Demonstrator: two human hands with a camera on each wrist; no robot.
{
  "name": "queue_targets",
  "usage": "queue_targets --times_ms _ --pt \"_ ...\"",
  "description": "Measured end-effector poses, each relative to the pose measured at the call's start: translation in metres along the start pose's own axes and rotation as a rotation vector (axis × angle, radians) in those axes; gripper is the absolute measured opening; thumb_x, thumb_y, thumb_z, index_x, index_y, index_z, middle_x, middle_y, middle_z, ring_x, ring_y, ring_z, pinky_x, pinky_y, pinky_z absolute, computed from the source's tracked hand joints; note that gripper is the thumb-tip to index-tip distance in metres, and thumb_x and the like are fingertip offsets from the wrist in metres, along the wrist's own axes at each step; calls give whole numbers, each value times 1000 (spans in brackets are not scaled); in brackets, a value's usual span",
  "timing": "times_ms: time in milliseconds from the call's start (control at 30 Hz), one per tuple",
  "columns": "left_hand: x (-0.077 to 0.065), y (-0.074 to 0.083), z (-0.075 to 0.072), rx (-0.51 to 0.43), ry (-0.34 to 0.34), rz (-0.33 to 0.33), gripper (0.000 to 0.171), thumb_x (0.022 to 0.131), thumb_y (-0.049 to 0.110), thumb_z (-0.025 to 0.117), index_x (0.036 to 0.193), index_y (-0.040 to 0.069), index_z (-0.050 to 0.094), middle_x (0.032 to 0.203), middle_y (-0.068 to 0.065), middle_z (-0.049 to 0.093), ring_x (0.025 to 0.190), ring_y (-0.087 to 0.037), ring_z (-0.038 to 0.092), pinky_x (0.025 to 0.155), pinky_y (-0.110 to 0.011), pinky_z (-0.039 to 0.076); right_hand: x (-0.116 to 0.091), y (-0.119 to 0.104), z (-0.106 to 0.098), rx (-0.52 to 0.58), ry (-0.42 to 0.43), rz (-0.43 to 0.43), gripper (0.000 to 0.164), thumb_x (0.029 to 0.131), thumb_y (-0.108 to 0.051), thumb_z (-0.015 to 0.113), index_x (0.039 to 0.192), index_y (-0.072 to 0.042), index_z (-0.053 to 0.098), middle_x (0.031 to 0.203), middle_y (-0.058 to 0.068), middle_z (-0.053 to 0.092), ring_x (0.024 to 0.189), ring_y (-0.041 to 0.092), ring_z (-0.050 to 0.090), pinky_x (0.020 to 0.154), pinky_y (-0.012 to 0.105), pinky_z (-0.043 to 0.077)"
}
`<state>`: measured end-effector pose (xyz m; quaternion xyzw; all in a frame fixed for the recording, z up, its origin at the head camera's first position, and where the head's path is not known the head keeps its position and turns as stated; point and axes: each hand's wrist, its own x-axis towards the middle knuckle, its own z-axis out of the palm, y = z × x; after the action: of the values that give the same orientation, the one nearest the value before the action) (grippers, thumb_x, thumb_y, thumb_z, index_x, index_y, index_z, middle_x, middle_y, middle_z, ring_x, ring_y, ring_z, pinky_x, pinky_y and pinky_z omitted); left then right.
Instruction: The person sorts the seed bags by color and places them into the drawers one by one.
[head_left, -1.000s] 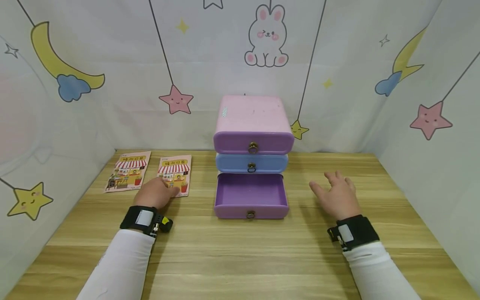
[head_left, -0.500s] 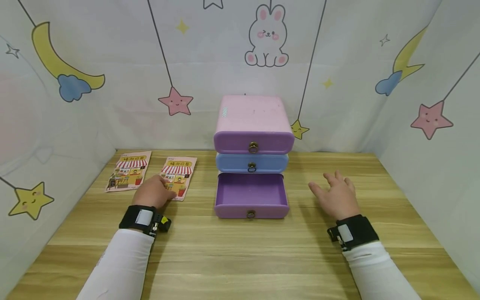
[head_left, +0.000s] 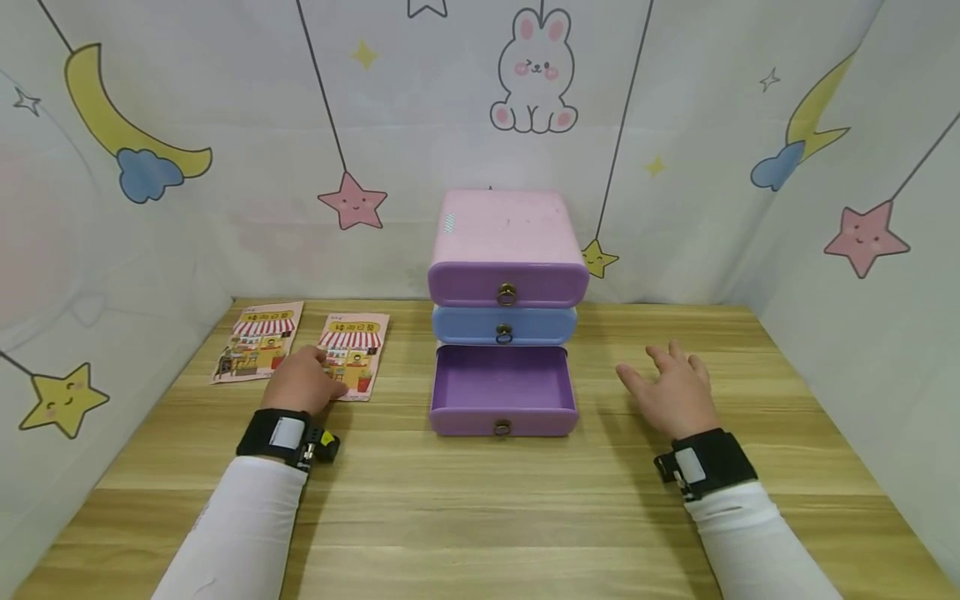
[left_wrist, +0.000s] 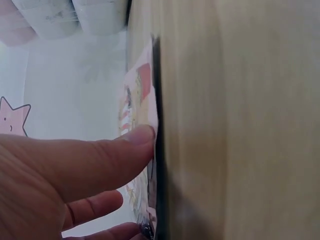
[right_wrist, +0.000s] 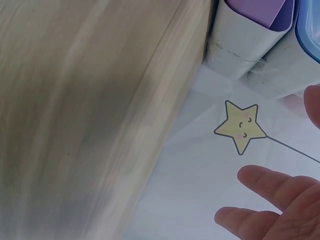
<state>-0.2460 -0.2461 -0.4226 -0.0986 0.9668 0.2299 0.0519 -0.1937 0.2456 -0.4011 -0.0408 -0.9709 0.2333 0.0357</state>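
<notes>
A pink packet (head_left: 356, 350) printed with a striped shop awning lies on the table, left of the drawer unit. My left hand (head_left: 302, 382) covers its lower left corner. In the left wrist view, the thumb (left_wrist: 112, 155) touches the packet's near edge, with two other fingers farther along it. A similar second packet (head_left: 258, 342) lies beside it to the left. My right hand (head_left: 675, 392) hovers right of the drawer unit, fingers spread and holding nothing. In the right wrist view, its fingers (right_wrist: 267, 187) stand apart in front of the wall cloth.
A small drawer unit (head_left: 506, 229) stands at the back centre of the wooden table (head_left: 480, 525). Its purple bottom drawer (head_left: 502, 379) is pulled out and bare inside. The blue middle drawer (head_left: 465, 325) and purple top drawer are pushed in. A printed cloth wall encloses the back and sides.
The right packet has shifted slightly right and toward me and tilted, then moved a little back left. My left hand has drifted slightly left. The right hand has barely moved.
</notes>
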Motion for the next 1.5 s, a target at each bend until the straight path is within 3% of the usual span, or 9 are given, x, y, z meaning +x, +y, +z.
queue_targets --times_ms 167,333,567,733,867,1133,1300,1500 --pt "-1 0 -1 30 33 42 65 79 29 77 129 -4 53 118 -28 63 97 -39 62 76 -49 51 0 1 0 -4 -3 0 87 92 -66 42 144 5 38 152 35 21 143 52 11 116 63 4" --pt "-2 -1 1 40 11 87 56 80 31 76 123 -1 60 114 -23 66 96 -37 63 76 -46 50 0 2 0 -2 -5 -6 86 93 -65 43 144 5 38 152 35 22 144 52 11 116 62 3" --pt "-1 -2 2 44 4 74 55 81 31 76 123 0 60 116 -23 66 96 -37 63 73 -46 50 0 1 0 -5 -8 -13 86 93 -64 43 143 5 38 151 35 23 143 51 12 116 62 3" --pt "-1 -2 2 41 49 71 33 91 21 62 119 2 64 113 -22 67 87 -32 63 64 -38 48 0 1 0 1 -9 -15 85 93 -63 44 143 5 38 151 35 24 143 52 12 116 62 3" --pt "-2 -3 2 -31 115 60 27 97 16 50 118 5 64 111 -20 68 81 -29 62 58 -33 44 0 1 0 5 -6 -15 85 93 -63 44 143 5 38 151 36 23 142 53 12 116 62 3" --pt "-1 0 0 -203 211 14 33 97 23 55 129 13 54 106 -16 66 66 -23 57 49 -29 40 -1 -2 1 32 -1 -8 82 94 -60 45 144 4 36 152 36 20 141 56 11 114 65 8" --pt "-1 4 -1 -279 246 2 29 99 27 53 125 16 56 95 -12 65 67 -23 57 49 -29 41 -2 -4 1 62 33 10 79 95 -59 45 145 1 37 155 33 18 141 55 13 110 70 17" --pt "-4 11 -3 -336 375 -12 24 101 28 48 116 13 59 103 -10 60 79 -25 53 57 -31 40 -2 -5 2 106 125 -20 70 96 -51 48 141 2 43 153 31 25 139 54 21 109 68 23"
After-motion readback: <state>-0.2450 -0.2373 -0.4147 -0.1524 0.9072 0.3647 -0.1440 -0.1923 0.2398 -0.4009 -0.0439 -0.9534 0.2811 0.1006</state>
